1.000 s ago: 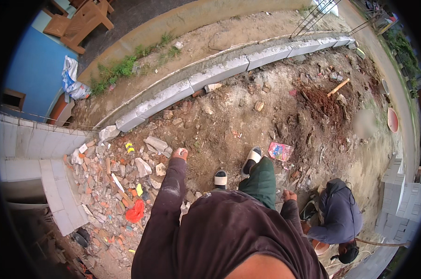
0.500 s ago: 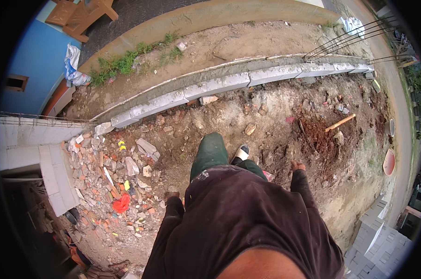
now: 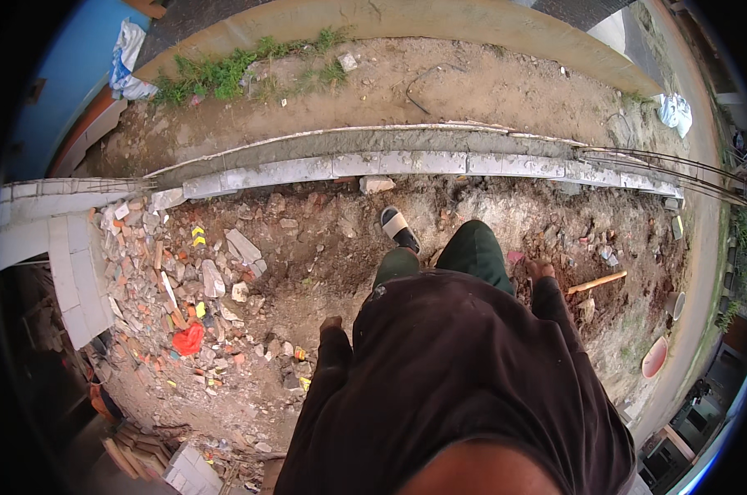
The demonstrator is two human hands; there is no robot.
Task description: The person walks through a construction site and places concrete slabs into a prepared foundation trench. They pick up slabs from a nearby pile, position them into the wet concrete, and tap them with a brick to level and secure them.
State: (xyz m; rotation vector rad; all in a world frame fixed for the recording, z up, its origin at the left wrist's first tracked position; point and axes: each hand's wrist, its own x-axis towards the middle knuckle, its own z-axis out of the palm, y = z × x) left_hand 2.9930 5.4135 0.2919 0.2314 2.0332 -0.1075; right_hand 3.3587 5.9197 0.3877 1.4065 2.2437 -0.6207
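My right hand (image 3: 540, 270) hangs beside my right thigh, its fingers loosely bent and apart with nothing seen in them. Nearest to it is a wooden tool handle (image 3: 596, 282) lying on the reddish soil, apart from the hand. My left hand (image 3: 330, 322) hangs low on the other side, over bare dirt next to the rubble (image 3: 212, 279); its fingers are too small and dark to make out. My left foot wears a sandal (image 3: 396, 223) and is planted ahead on the dirt, while the right knee (image 3: 475, 252) is raised.
A low wall of pale blocks (image 3: 423, 163) crosses ahead, with thin rods (image 3: 662, 163) sticking out at its right end. Broken bricks and a red plastic bag (image 3: 189, 339) lie on the left. A bucket (image 3: 675, 305) and a reddish basin (image 3: 655, 357) stand at the right.
My left foot has come forward into view and the right knee has risen. The low wall and ground have shifted in view, and the wooden handle now appears closer to my right hand.
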